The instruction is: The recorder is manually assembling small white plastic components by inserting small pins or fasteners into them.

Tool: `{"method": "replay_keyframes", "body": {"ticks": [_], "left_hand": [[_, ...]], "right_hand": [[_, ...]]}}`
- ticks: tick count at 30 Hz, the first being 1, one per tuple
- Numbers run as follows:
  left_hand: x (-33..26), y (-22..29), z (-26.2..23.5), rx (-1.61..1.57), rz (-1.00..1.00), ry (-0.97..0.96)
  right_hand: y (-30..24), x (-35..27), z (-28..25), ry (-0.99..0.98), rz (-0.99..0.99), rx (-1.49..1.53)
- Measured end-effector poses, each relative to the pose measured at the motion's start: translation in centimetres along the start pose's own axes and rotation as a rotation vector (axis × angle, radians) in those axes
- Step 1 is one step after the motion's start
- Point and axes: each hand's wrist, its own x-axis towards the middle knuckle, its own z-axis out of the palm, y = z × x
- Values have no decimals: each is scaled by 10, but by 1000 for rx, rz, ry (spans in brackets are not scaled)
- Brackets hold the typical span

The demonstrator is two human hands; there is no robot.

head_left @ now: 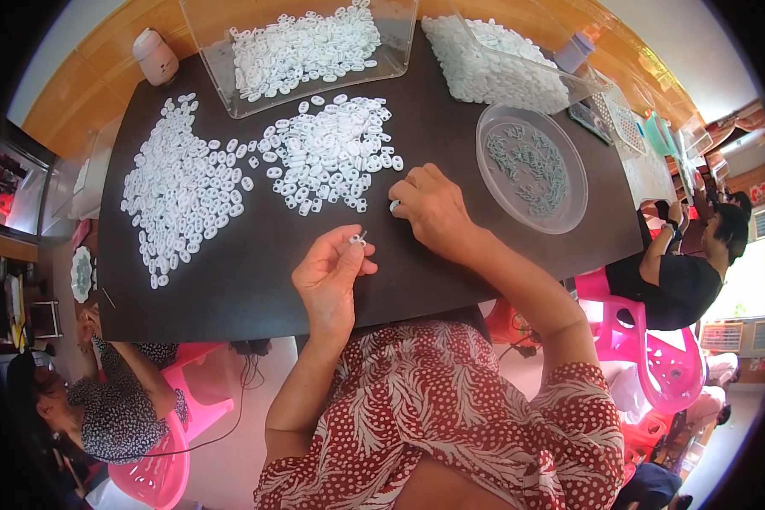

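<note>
Right now the left hand [330, 274] is raised a little above the near edge of the dark tabletop [255, 289], fingers curled in, thumb and forefinger pinching one small white plastic piece [359, 240] at their tips. The right hand [433, 208] lies farther out and to the right, palm down on the tabletop, its fingers bent and closed lightly over another white piece [394, 205] that peeps out at the fingertips.

Just beyond the right hand's fingers spreads a loose heap of white oval pieces [331, 153], and to the left of that a second, wider scatter of the same pieces [183, 191] runs toward the left edge. To the right of the right hand stands a round clear dish [531, 170] holding small grey-green bits. At the far side sit two clear plastic tubs: the left tub [302, 51] holds more white pieces, and the right tub [497, 64] is tilted and packed with them. A small pale rounded bottle [155, 56] stands at the far left corner.

The person wears a red top patterned in white [450, 408]. Off the left near corner another person in a dark dotted top [115, 408] sits beside a pink plastic stool [157, 476]. At the right a third person in black [676, 285] sits on a pink chair [654, 348].
</note>
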Motion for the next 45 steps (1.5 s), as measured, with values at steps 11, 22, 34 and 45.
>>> {"method": "replay_keyframes", "body": {"ticks": [11,22,34,45], "left_hand": [[2,2,5,-30,-7,35],[-1,4,7,-191,-65,-55],[-10,4,11,-213,-45,-35],[-15,4,7,-2,53,-56]], "right_hand": [[-21,-5,-17,-74,75,322],[-35,-11,-7,-80,511,1187],[-55,-19,-10,37,681,1358],[-45,-17,-18,6,606,1230]]}}
